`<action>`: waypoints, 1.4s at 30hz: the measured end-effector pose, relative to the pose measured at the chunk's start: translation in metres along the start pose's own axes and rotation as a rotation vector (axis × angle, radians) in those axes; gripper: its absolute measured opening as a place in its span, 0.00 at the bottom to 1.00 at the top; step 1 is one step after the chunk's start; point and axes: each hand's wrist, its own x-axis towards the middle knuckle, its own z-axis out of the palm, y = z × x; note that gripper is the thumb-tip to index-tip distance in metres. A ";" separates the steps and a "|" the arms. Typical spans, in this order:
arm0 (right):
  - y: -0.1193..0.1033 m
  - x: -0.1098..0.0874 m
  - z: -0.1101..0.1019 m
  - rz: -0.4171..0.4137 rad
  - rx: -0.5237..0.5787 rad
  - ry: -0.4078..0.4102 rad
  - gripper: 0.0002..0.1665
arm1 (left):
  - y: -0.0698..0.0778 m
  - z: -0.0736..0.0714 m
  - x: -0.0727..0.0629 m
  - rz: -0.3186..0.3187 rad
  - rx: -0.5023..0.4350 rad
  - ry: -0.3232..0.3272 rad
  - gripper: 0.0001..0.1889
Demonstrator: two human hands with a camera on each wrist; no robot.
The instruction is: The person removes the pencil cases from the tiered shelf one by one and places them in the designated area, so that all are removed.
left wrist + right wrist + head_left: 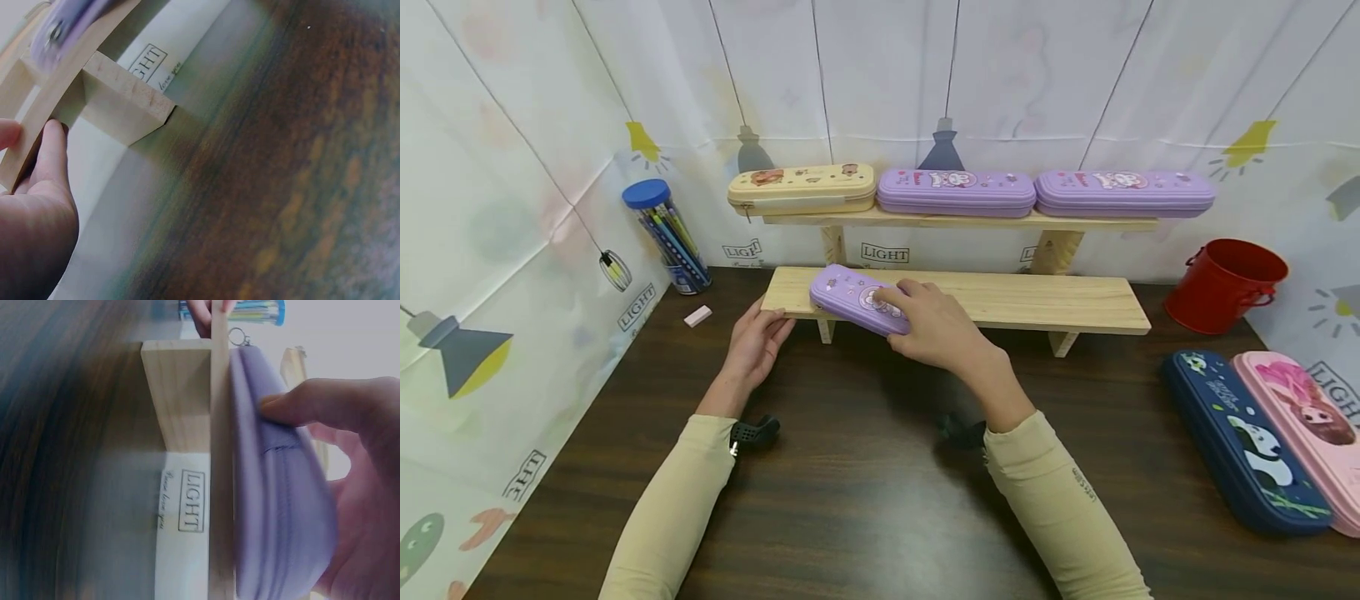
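- The purple pencil case (842,293) is at the left part of the lower shelf (1045,297), skewed: its left end lies over the board, while its right end juts out past the front edge. Whether its base touches the wood all along, I cannot tell.
- My right hand (938,327) has hold of the case near its right end, fingers bent close round it, thumb on the zipped side, an index finger across the top. I judge a light, even pinch is enough; a hard squeeze could tip the left end up.
- To seat it well, I would swing the right end back until the long side runs parallel to the shelf's front edge, then press flat before loosening the fingers.
- My left hand (752,346) grips the shelf's left corner, fingers above and below the board. That should steady it against a sideways push, so I'd slide gently.
- The upper shelf (962,221) shows a good pattern to copy: a cream case (801,188), then a middle purple case (955,193) and a right-hand purple case (1123,194), end to end.
- Right of the shelves, a navy panda case (1243,442) and a pink case (1303,425) lie side by side on the bench (865,517), well apart from my fingers.
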 end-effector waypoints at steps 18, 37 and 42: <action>0.029 -0.041 -0.022 0.058 0.017 -0.028 0.48 | 0.001 -0.003 -0.002 -0.003 -0.022 0.006 0.32; 0.066 -0.100 -0.035 0.055 0.011 -0.022 0.46 | 0.003 0.006 0.004 -0.061 -0.027 0.067 0.30; 0.070 -0.116 -0.039 0.075 0.021 -0.055 0.46 | 0.005 0.003 0.006 -0.065 -0.023 0.068 0.30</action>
